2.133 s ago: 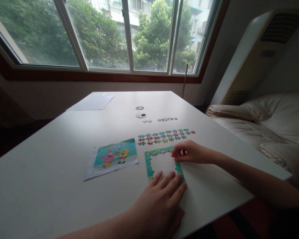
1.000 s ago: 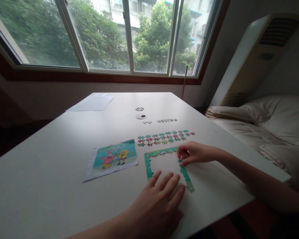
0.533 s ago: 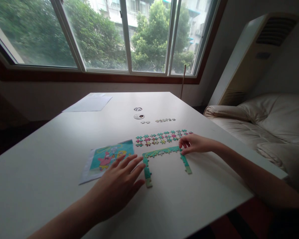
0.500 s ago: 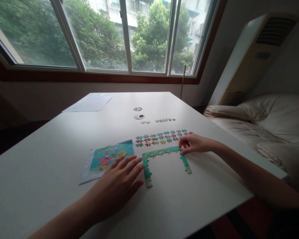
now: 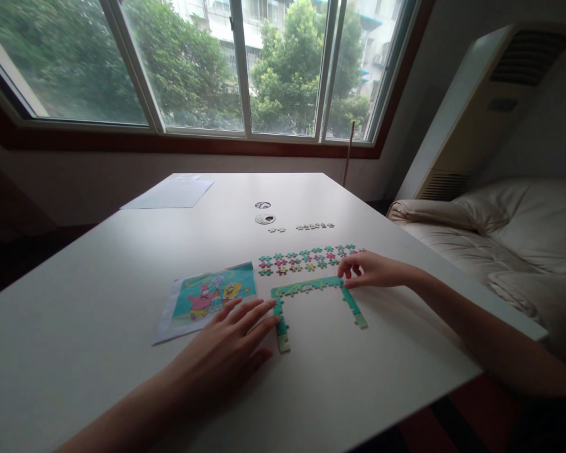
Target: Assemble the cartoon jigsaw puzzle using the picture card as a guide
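Observation:
A jigsaw puzzle border (image 5: pixel 311 285) in green and teal lies on the table, joined along its top, left and right sides. My left hand (image 5: pixel 238 333) is open and palm down, its fingertips touching the border's left strip. At the top right corner, my right hand (image 5: pixel 370 269) has its thumb and index finger curled in a pinch on a corner puzzle piece, mostly hidden by the fingers. Rows of loose puzzle pieces (image 5: pixel 306 257) in teal, pink and yellow lie just beyond the border. Partly under my left hand's fingers is a cartoon picture sheet (image 5: pixel 207 296).
Farther back on the white table (image 5: pixel 122 264) lie several pale puzzle pieces (image 5: pixel 315 226) and two round holes or discs, the nearer a round cover (image 5: pixel 265 219). Paper sheets (image 5: pixel 170 194) rest at the far left. A cream sofa (image 5: pixel 453 220) stands beyond the right edge.
My left hand has slid slightly down off the picture sheet, showing more of the yellow cartoon figure. My right hand stays at the corner. The whole view has shifted slightly.

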`<move>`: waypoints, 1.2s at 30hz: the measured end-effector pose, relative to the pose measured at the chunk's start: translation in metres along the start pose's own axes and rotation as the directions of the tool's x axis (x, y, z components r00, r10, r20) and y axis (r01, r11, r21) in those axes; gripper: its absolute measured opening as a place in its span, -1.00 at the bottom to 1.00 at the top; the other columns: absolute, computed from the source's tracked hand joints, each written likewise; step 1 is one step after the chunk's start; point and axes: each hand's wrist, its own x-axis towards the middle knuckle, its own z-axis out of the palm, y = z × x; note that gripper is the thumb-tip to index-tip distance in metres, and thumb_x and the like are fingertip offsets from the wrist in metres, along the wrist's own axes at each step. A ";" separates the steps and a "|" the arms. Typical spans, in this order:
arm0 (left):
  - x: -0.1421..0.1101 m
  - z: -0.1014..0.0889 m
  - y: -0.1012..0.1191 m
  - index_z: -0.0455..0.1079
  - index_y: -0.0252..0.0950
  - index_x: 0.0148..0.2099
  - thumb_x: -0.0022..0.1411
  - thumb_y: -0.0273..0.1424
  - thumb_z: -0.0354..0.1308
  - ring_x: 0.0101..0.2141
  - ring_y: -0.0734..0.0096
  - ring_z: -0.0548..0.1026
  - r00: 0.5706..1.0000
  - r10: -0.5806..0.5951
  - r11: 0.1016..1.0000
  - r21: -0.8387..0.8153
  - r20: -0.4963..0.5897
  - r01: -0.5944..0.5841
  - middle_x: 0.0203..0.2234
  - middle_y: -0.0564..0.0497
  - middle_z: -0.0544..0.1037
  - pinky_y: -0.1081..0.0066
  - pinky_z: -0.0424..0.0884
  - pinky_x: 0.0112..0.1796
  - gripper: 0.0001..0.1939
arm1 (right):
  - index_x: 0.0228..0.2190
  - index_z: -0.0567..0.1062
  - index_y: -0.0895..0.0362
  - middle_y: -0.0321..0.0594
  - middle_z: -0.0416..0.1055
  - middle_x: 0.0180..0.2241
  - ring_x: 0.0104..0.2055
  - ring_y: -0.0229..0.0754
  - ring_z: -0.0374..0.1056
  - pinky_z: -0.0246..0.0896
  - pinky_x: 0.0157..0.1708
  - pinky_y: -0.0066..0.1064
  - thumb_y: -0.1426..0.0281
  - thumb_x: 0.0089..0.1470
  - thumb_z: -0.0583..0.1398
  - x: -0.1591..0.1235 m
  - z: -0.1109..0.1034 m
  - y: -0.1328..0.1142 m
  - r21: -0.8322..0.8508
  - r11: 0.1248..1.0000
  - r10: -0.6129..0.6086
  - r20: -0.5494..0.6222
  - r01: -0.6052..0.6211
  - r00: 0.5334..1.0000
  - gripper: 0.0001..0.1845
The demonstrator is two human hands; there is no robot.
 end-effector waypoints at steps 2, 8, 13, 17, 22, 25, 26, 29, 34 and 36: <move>0.000 0.000 -0.001 0.19 -0.21 0.10 0.28 -0.40 -0.04 0.08 0.14 0.22 1.000 0.001 1.000 0.004 0.004 -0.001 0.13 -0.05 0.25 0.11 0.12 0.04 -0.66 | -0.30 0.47 0.18 -0.23 0.37 -0.43 -0.41 -0.27 0.25 0.11 -0.43 -0.47 0.25 -0.02 0.15 0.001 0.001 0.001 -0.011 1.000 0.011 -0.055 -0.012 0.998 -0.71; -0.003 -0.001 -0.002 0.18 -0.18 0.11 0.28 -0.40 -0.03 0.08 0.15 0.22 0.999 0.014 1.000 -0.004 0.041 -0.013 0.13 -0.01 0.25 0.11 0.10 0.05 -0.65 | -0.39 0.45 0.19 -0.26 0.33 -0.49 -0.46 -0.29 0.21 0.09 -0.46 -0.48 0.32 -0.05 0.16 0.009 0.010 0.002 -0.007 1.000 0.026 -0.113 -0.027 0.993 -0.80; -0.003 -0.001 -0.002 0.19 -0.18 0.11 0.27 -0.39 -0.02 0.07 0.15 0.24 1.000 0.022 1.000 -0.022 0.015 -0.022 0.10 -0.01 0.30 0.13 0.09 0.05 -0.64 | -0.46 0.40 0.19 -0.31 0.29 -0.53 -0.49 -0.32 0.18 0.07 -0.48 -0.50 0.40 -0.11 0.17 0.012 0.014 0.003 0.030 0.998 0.056 -0.094 -0.054 0.994 -0.89; -0.003 -0.001 -0.002 0.16 -0.19 0.14 0.28 -0.39 -0.04 0.07 0.17 0.25 0.999 0.037 0.999 -0.037 0.017 -0.036 0.10 -0.01 0.30 0.16 0.09 0.05 -0.62 | -0.42 0.38 0.19 -0.27 0.31 -0.48 -0.45 -0.30 0.19 0.10 -0.44 -0.48 0.36 -0.05 0.14 0.009 0.009 0.004 0.028 1.000 0.005 -0.058 -0.003 0.998 -0.86; -0.004 -0.004 -0.004 0.12 -0.20 0.18 0.29 -0.34 -0.03 0.08 0.15 0.23 0.997 0.063 0.998 -0.033 0.039 -0.062 0.12 -0.03 0.27 0.15 0.10 0.06 -0.58 | -0.27 0.35 0.16 -0.18 0.32 -0.27 -0.31 -0.23 0.22 0.15 -0.34 -0.42 0.23 -0.02 0.14 -0.009 -0.002 0.001 -0.032 0.996 -0.078 0.079 0.081 0.994 -0.70; -0.004 -0.007 -0.003 0.15 -0.21 0.16 0.28 -0.33 -0.03 0.07 0.13 0.25 0.996 0.075 0.996 -0.047 0.055 -0.072 0.12 -0.04 0.27 0.14 0.12 0.05 -0.60 | -0.11 0.29 0.16 -0.11 0.26 -0.16 -0.25 -0.16 0.22 0.17 -0.27 -0.37 0.10 -0.15 0.23 -0.019 -0.003 -0.003 -0.085 0.996 -0.008 0.131 0.019 0.991 -0.41; -0.003 -0.008 -0.003 0.16 -0.21 0.15 0.28 -0.34 -0.03 0.07 0.14 0.25 0.996 0.075 0.996 -0.054 0.054 -0.073 0.12 -0.04 0.28 0.15 0.13 0.05 -0.61 | -0.07 0.26 0.16 -0.10 0.24 -0.12 -0.22 -0.14 0.23 0.17 -0.24 -0.36 0.07 -0.18 0.24 -0.021 -0.002 -0.004 -0.091 0.996 0.009 0.138 0.004 0.990 -0.33; -0.002 -0.009 -0.002 0.17 -0.21 0.13 0.27 -0.35 -0.02 0.05 0.15 0.27 0.996 0.074 0.995 -0.071 0.041 -0.071 0.09 -0.05 0.31 0.16 0.13 0.05 -0.62 | 0.01 0.22 0.14 -0.08 0.19 -0.05 -0.08 -0.06 0.20 0.12 -0.10 -0.34 0.02 -0.20 0.24 -0.025 0.001 -0.009 -0.089 0.996 -0.010 0.136 0.022 0.991 -0.22; -0.003 -0.007 -0.002 0.13 -0.20 0.17 0.28 -0.32 -0.01 0.08 0.12 0.23 0.996 0.065 0.996 -0.061 0.056 -0.061 0.13 -0.05 0.26 0.13 0.12 0.06 -0.58 | 0.05 0.21 0.16 -0.07 0.16 -0.01 0.03 -0.02 0.13 0.04 0.02 -0.35 -0.02 -0.20 0.22 -0.024 0.005 -0.011 -0.094 0.994 -0.048 0.138 0.061 0.989 -0.16; -0.003 -0.007 -0.002 0.14 -0.18 0.17 0.28 -0.31 -0.02 0.09 0.11 0.22 0.995 0.065 0.997 -0.049 0.074 -0.061 0.14 -0.04 0.24 0.13 0.12 0.06 -0.58 | 0.06 0.21 0.17 -0.06 0.15 0.00 0.04 -0.01 0.12 0.04 0.02 -0.34 -0.03 -0.20 0.22 -0.024 0.005 -0.011 -0.107 0.992 -0.045 0.139 0.061 0.989 -0.14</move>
